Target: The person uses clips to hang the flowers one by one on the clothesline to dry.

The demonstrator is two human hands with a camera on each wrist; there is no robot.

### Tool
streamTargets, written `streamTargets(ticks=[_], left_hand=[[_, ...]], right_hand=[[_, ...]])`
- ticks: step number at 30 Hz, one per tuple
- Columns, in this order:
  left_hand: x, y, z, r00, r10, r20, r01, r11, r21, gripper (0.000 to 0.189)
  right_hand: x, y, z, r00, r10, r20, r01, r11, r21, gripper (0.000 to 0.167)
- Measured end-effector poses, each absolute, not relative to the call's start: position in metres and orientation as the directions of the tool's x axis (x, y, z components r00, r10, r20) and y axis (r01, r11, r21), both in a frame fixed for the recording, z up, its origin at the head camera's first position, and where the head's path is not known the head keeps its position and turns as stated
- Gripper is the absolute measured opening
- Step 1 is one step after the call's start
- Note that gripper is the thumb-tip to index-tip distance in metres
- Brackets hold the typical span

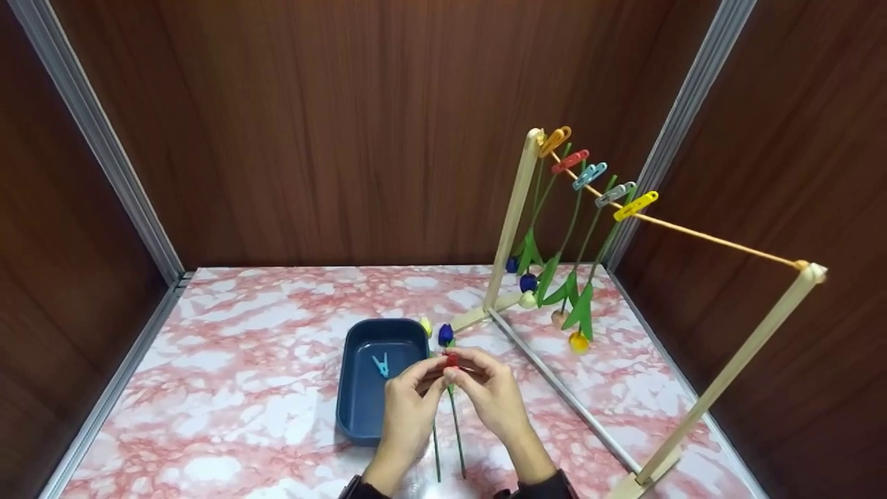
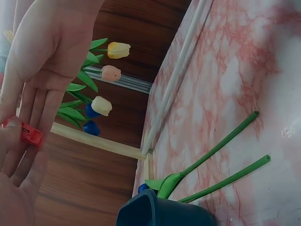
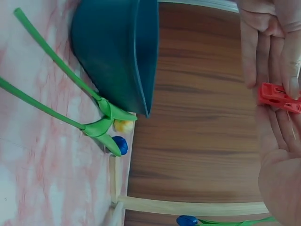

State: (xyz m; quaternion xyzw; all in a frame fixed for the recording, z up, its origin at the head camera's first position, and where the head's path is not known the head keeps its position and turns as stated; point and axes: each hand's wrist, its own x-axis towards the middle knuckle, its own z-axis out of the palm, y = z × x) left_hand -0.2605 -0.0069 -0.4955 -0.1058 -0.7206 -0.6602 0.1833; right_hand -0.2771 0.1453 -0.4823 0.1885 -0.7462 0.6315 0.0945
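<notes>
A small red clothespin (image 1: 452,360) is held between both hands, above the two tulips lying on the table. My left hand (image 1: 410,405) pinches it from the left, thumb and fingers bent toward it. From the other side my right hand (image 1: 495,402) grips it too; the fingertips of both hands meet around it. In the right wrist view the red clothespin (image 3: 277,97) lies across the fingers, a thumb on it. Beneath the hands are a blue tulip (image 1: 445,335) and a yellow tulip (image 1: 425,326), their green stems pointing toward me.
Left of the tulips stands a dark blue tub (image 1: 360,433) with a light blue clothespin (image 1: 382,364) inside. On the right, a wooden frame (image 1: 514,222) carries an orange cord (image 1: 721,241). Several tulips hang from it upside down by coloured clothespins, including a yellow clothespin (image 1: 635,206).
</notes>
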Motion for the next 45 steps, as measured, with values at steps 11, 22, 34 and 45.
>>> streamTargets(ticks=[11,22,34,45], left_hand=[[-0.263,-0.001,-0.5,-0.887,-0.125,0.445,0.424,0.16,0.891,0.023],[-0.273,0.0,-0.524,-0.855,0.076,0.513,0.447,0.611,0.653,0.022],[-0.291,0.032,-0.558,-0.831,0.517,0.205,0.418,0.824,-0.383,0.018],[-0.3,0.054,-0.584,-0.799,0.524,0.295,0.34,0.799,-0.496,0.021]], right_hand=[[-0.284,0.149,-0.487,-0.905,-0.069,0.42,-0.425,0.114,-0.898,0.022],[-0.29,0.161,-0.49,-0.818,0.041,0.574,-0.566,0.125,-0.815,0.007],[-0.289,0.166,-0.501,-0.834,0.073,0.547,-0.535,0.133,-0.834,0.009],[-0.285,0.173,-0.513,-0.882,0.125,0.455,-0.429,0.191,-0.883,0.008]])
